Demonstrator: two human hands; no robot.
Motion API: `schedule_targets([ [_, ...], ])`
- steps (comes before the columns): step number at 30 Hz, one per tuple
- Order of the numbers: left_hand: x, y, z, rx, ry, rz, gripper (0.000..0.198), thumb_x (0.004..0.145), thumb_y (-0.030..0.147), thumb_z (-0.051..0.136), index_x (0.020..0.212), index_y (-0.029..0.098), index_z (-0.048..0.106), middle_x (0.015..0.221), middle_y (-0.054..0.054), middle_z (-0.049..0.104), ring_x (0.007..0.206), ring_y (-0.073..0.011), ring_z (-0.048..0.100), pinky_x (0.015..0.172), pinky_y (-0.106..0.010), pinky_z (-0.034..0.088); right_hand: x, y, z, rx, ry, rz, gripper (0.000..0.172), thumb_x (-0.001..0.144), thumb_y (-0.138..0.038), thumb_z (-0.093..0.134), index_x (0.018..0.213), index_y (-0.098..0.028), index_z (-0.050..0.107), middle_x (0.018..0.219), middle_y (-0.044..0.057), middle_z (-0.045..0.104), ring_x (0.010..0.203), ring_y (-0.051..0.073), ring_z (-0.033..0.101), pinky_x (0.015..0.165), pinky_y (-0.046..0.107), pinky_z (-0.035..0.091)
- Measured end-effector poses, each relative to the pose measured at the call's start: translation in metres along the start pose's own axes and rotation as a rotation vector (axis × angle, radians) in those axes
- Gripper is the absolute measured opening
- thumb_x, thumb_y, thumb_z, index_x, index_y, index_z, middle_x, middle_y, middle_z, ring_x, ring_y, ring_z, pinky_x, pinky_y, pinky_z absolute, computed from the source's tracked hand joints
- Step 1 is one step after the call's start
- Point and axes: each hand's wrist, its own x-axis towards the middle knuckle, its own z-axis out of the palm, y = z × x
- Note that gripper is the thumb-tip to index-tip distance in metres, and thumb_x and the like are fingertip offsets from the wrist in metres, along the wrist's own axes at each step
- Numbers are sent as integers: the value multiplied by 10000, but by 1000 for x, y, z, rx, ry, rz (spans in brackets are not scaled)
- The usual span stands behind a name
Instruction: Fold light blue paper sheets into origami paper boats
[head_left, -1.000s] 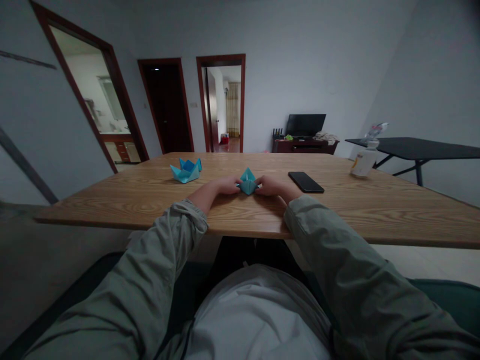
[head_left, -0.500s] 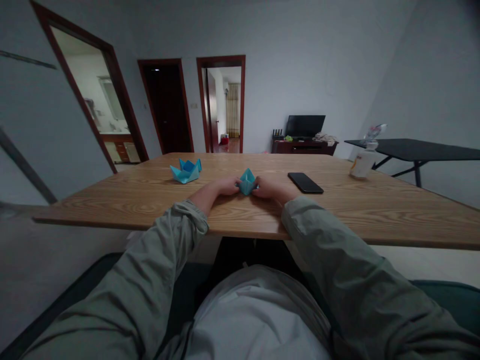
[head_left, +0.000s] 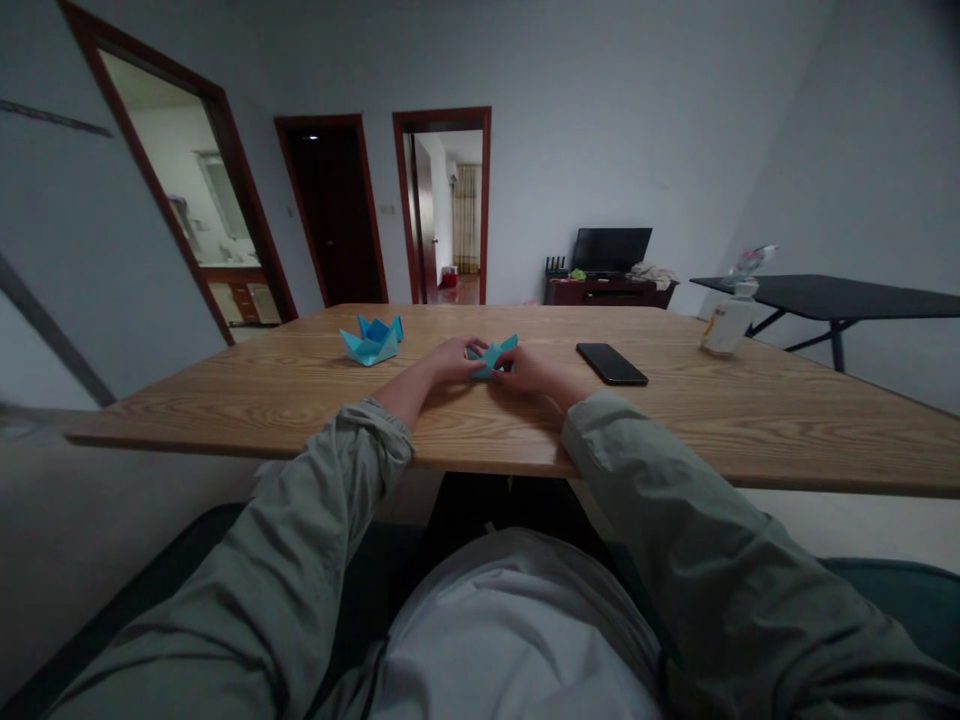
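A person seated at a wood-grained table [head_left: 247, 410] pinches a small piece of folded blue paper [head_left: 491, 357] between two bare hands, its thin, angular points rising just above the tabletop, midway along the near side. The left hand [head_left: 452, 362] has its fingers closed on the paper's left side, while the right hand [head_left: 527, 371] grips the opposite side between thumb and fingers; the finer creases are too small to make out. Wrinkled grey-green sleeves [head_left: 679, 500], of matte cloth, are pushed back from both wrists over a pale, softly creased shirt [head_left: 517, 630]. To the left, well apart from the hands, sits a larger blue paper form [head_left: 373, 342], crisp and open-topped with peaked corners. A flat black phone [head_left: 611, 364] with rounded corners lies near the right forearm, and farther right stands a whitish bottle [head_left: 724, 326] with a clear, crumpled-looking piece of plastic [head_left: 752, 262] at its top.
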Motion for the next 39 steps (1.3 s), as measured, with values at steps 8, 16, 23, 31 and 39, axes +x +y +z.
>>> schedule_targets([
  [8, 0, -2, 0, 174, -7, 51, 361, 740, 182, 572, 1068, 159, 721, 902, -27, 729, 786, -150, 632, 748, -251, 495, -3, -2, -16, -263, 250, 10, 430, 814, -263, 618, 1229, -159, 651, 1202, 119, 665, 1104, 245, 586, 974, 320, 420],
  [16, -1, 8, 2, 373, -43, 221, 264, 760, 173, 598, 986, 193, 733, 959, -45, 716, 894, -180, 629, 856, -285, 477, -5, -6, -19, -406, 7, -46, 332, 827, -271, 626, 1146, -219, 698, 1109, 85, 723, 1103, 245, 623, 1109, 419, 281],
  [23, -1, 10, 0, 305, 128, 288, 387, 781, 124, 572, 1157, 166, 655, 1201, -88, 613, 981, -171, 611, 937, -299, 482, -4, -15, -20, -468, -119, 51, 306, 820, -203, 574, 1088, -181, 720, 1059, 134, 740, 971, 255, 686, 914, 328, 442],
  [31, 0, 4, -1, 196, 232, 174, 451, 757, 106, 557, 1201, 167, 611, 1185, -75, 613, 775, -122, 590, 834, -292, 512, -3, -16, -20, -476, -141, 73, 306, 810, -187, 554, 1067, -190, 719, 1042, 131, 744, 902, 250, 699, 758, 295, 459],
  [39, -1, 3, 1, 184, 125, 183, 426, 775, 265, 626, 1190, 170, 649, 1051, -53, 692, 790, -139, 601, 751, -261, 489, -3, -14, -18, -480, 33, -6, 252, 900, -243, 524, 1028, -185, 734, 1023, 124, 744, 1006, 249, 663, 1086, 407, 290],
])
